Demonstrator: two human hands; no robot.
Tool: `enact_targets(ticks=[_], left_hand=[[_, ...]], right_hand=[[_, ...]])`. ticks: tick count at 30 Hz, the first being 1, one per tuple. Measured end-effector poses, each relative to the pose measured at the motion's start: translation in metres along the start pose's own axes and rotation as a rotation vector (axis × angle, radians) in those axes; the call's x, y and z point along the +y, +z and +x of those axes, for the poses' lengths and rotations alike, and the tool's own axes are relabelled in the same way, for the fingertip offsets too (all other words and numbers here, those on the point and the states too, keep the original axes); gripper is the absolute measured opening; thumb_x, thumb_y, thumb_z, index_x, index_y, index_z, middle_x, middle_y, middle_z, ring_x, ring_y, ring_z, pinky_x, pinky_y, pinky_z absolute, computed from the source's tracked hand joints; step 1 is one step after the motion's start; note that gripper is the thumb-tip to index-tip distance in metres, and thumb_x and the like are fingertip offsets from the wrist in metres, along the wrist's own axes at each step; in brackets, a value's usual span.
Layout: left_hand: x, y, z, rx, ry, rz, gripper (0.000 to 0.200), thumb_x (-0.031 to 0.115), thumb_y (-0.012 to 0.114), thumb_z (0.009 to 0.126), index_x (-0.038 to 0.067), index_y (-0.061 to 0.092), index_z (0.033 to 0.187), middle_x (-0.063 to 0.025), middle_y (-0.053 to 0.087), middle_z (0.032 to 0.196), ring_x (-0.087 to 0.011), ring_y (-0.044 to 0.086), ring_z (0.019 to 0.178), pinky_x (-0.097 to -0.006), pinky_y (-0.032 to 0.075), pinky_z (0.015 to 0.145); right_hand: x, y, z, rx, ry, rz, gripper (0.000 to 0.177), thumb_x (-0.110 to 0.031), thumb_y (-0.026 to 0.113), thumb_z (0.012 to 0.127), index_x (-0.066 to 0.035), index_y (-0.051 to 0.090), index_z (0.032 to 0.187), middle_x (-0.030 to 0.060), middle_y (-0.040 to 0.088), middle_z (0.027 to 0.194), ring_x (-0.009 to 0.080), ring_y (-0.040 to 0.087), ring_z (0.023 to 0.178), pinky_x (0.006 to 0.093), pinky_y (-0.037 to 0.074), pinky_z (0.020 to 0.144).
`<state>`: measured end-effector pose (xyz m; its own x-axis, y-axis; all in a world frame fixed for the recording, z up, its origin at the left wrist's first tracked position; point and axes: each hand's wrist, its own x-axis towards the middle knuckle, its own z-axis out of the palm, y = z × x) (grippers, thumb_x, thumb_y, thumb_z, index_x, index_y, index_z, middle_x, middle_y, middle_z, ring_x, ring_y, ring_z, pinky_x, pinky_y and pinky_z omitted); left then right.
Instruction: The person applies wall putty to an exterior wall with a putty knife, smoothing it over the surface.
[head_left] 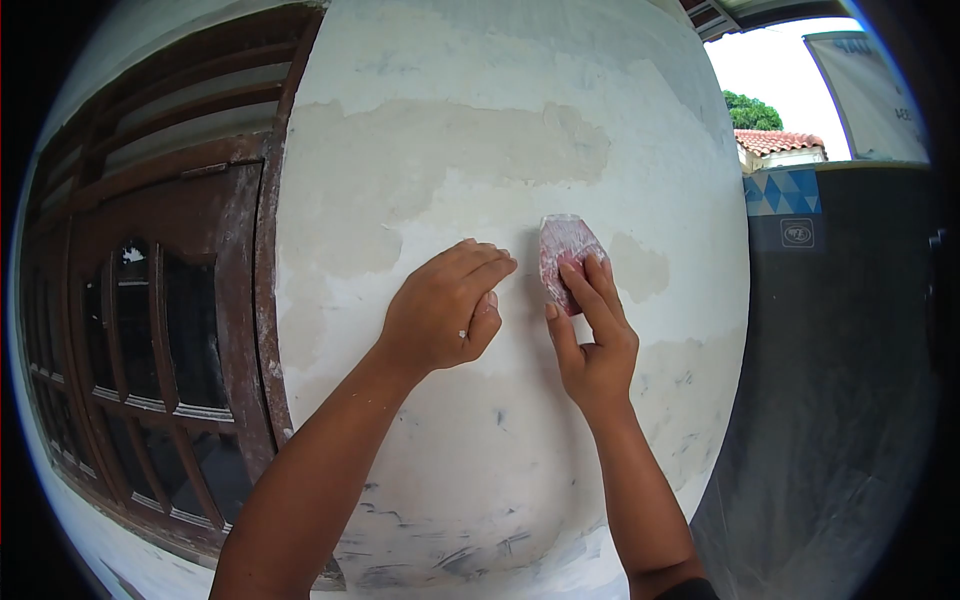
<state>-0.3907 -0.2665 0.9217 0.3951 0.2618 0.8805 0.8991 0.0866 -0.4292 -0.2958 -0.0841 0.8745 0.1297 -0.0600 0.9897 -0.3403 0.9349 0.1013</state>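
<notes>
In my right hand (600,350) is a reddish plastic putty spreader (568,240), smeared with white filler. The thumb grips one side and the fingers press on its face, with the broad edge pointing up along the wall (480,215). My left hand (445,305) is closed in front of the wall, left of the spreader, fingers curled and thumb tucked against them; a white speck sits on it. The inside of that hand is hidden, and I cannot tell what it holds. Greyer patches of filler (450,140) spread over the white surface above both hands.
A dark brown wooden window frame (165,310) with glass panes stands at the left. Dark scuffs (450,550) mark the lower wall. To the right is a dark panel (830,380) with a blue patterned strip, below a banner (865,95) and a tiled roof (778,142).
</notes>
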Motion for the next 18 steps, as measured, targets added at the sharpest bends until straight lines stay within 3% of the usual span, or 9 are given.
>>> enact_targets(ticks=[3,5,7,9,10,13,17,18], left_hand=[[-0.002,0.001,-0.001,0.009,0.016,0.012,0.045,0.001,0.048,0.077,-0.007,0.069,0.116,-0.0225,0.072,0.115,-0.0387,0.066,0.116,-0.0437,0.053,0.102],[-0.001,-0.001,-0.001,0.007,-0.018,-0.044,0.045,0.001,0.047,0.078,-0.008,0.069,0.117,-0.0240,0.071,0.117,-0.0394,0.065,0.118,-0.0443,0.051,0.106],[0.005,-0.004,-0.004,-0.041,-0.083,-0.125,0.048,0.007,0.046,0.083,-0.008,0.067,0.124,-0.0246,0.070,0.124,-0.0401,0.064,0.122,-0.0466,0.046,0.112],[0.020,0.003,-0.020,0.087,-0.085,-0.214,0.052,0.018,0.041,0.091,-0.007,0.064,0.131,-0.0241,0.067,0.132,-0.0398,0.062,0.128,-0.0486,0.042,0.116],[0.036,0.004,-0.032,0.117,-0.080,-0.246,0.054,0.009,0.048,0.083,-0.005,0.063,0.133,-0.0232,0.067,0.133,-0.0400,0.061,0.129,-0.0482,0.044,0.114],[0.100,0.022,-0.084,0.233,-0.251,-0.368,0.065,0.039,0.029,0.103,-0.009,0.064,0.130,-0.0260,0.069,0.128,-0.0394,0.065,0.124,-0.0488,0.047,0.112],[0.198,0.072,-0.186,0.362,-0.688,-0.642,0.070,0.044,0.029,0.104,-0.011,0.068,0.123,-0.0289,0.069,0.124,-0.0381,0.068,0.119,-0.0458,0.052,0.105],[0.219,0.091,-0.212,0.378,-0.746,-0.691,0.069,0.042,0.029,0.104,-0.012,0.068,0.122,-0.0290,0.070,0.124,-0.0380,0.068,0.119,-0.0462,0.051,0.106]], right_hand=[[-0.011,-0.024,-0.036,0.053,0.059,0.139,0.044,-0.014,0.070,0.096,-0.003,0.064,0.138,0.0257,0.056,0.147,0.0392,0.047,0.145,0.0438,0.042,0.116],[-0.016,-0.041,-0.067,0.129,0.210,0.386,0.043,-0.012,0.064,0.099,0.004,0.060,0.139,0.0276,0.056,0.147,0.0380,0.047,0.145,0.0435,0.038,0.118],[-0.023,-0.057,-0.099,0.144,0.281,0.431,0.043,-0.012,0.057,0.103,0.008,0.056,0.141,0.0269,0.055,0.148,0.0350,0.048,0.144,0.0424,0.036,0.119],[-0.029,-0.070,-0.132,0.144,0.367,0.469,0.043,-0.015,0.052,0.106,0.009,0.056,0.141,0.0259,0.055,0.148,0.0340,0.049,0.143,0.0449,0.038,0.119],[-0.035,-0.076,-0.144,0.187,0.454,0.479,0.045,-0.022,0.052,0.107,0.009,0.055,0.140,0.0248,0.058,0.144,0.0324,0.054,0.137,0.0464,0.043,0.115],[-0.035,-0.101,-0.191,0.228,0.602,0.477,0.049,-0.030,0.053,0.109,0.010,0.056,0.137,0.0221,0.062,0.135,0.0292,0.062,0.127,0.0466,0.051,0.110],[-0.031,-0.144,-0.248,0.244,0.842,0.480,0.048,-0.031,0.055,0.108,0.009,0.058,0.133,0.0197,0.066,0.129,0.0268,0.067,0.118,0.0447,0.055,0.106],[-0.030,-0.152,-0.259,0.248,0.884,0.440,0.049,-0.034,0.055,0.108,0.009,0.060,0.130,0.0182,0.069,0.120,0.0257,0.070,0.109,0.0442,0.057,0.103]])
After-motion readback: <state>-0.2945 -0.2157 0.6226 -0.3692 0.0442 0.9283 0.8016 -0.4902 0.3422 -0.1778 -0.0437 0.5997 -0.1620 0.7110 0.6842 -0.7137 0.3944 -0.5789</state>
